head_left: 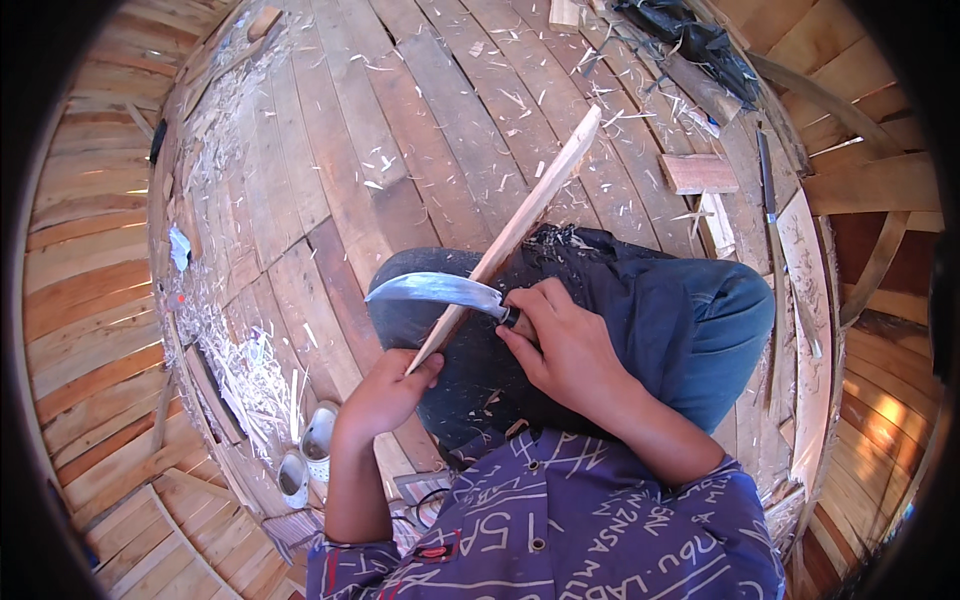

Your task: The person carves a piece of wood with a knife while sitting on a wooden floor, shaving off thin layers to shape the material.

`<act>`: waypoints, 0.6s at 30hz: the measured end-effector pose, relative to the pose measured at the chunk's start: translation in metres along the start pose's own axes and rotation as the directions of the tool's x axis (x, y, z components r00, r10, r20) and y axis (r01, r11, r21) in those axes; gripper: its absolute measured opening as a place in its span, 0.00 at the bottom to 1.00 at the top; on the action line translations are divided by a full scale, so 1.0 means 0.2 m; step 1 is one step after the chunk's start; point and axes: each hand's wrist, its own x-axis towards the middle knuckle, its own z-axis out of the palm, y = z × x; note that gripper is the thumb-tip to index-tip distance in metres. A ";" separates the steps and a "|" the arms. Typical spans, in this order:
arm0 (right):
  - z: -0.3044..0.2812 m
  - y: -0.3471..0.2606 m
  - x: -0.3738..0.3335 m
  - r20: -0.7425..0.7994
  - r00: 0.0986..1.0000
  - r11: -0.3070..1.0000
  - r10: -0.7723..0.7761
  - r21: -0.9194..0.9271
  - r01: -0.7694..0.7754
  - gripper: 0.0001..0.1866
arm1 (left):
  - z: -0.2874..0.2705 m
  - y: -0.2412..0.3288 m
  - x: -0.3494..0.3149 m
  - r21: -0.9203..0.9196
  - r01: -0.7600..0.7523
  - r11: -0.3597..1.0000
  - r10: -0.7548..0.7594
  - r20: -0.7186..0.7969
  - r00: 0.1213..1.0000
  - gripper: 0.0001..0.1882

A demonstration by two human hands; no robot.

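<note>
At the near end of the wooden stick, your left hand is closed around the wood, its forearm directly below. Right of the stick, your right hand grips the curved knife by its handle, forearm angled inward. The blade crosses the stick's near half. The stick slants over your bent legs.

Silvery blade, tan stick; handle perhaps brown.
</note>
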 end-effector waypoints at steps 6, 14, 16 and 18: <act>0.03 0.09 0.01 0.092 0.995 0.975 0.035 -0.222 -0.014 0.12 | 0.06 -0.03 -0.02 -0.138 0.102 0.985 -0.092 0.076 0.993 0.25; -0.45 0.40 0.21 -0.338 0.880 0.856 0.333 -0.283 -0.433 0.19 | 0.08 -0.05 -0.02 -0.114 0.001 0.993 0.006 0.058 0.998 0.22; -0.47 0.31 0.18 -0.359 0.853 0.858 0.379 -0.210 -0.470 0.19 | 0.06 -0.07 -0.03 -0.140 0.019 0.990 -0.008 0.078 0.997 0.21; -0.47 0.31 0.14 -0.396 0.833 0.881 0.387 -0.108 -0.461 0.19 | 0.08 -0.08 -0.02 -0.164 0.013 0.986 -0.001 0.072 0.997 0.21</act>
